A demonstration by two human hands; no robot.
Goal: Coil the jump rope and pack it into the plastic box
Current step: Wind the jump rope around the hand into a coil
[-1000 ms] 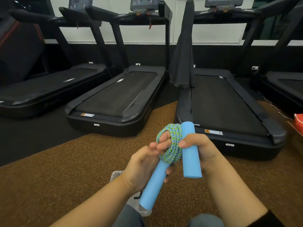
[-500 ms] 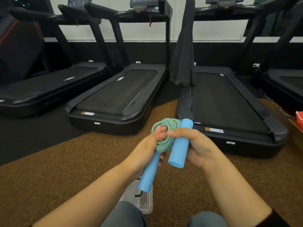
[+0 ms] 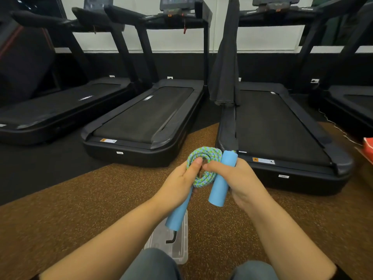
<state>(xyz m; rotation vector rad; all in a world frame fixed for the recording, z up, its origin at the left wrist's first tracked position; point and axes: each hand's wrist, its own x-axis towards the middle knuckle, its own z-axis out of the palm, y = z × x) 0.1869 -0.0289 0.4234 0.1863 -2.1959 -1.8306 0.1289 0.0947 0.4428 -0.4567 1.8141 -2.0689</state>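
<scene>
Head: braided rope [image 3: 203, 153] coiled, smooth cylindrical handles [image 3: 219, 186].

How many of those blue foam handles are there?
2. The slanted handle pokes down out of the left hand, above the plastic box; the upright handle is in the right hand, beside the coiled rope.

braided rope [image 3: 203, 158], matt foam handles [image 3: 220, 184]

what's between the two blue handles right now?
In the head view, the coiled rope fills the gap between the left handle and the right handle, with thumbs of the left hand and right hand over it.
</scene>
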